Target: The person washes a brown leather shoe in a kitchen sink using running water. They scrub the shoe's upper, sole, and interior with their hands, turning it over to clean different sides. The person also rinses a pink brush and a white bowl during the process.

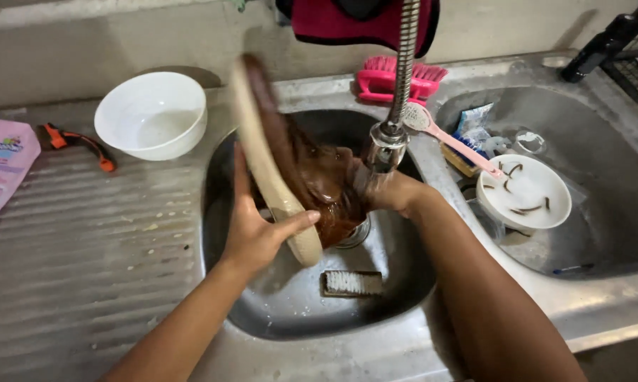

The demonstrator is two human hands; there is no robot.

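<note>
Head view: one brown shoe [298, 163] gripped by left hand [255, 233], right hand [383, 187] inside.

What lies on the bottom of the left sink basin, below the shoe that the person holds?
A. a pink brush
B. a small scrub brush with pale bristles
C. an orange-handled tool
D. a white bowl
B: the small scrub brush lies on the floor of the left sink basin, under the brown shoe that the left hand grips by its sole.
</note>
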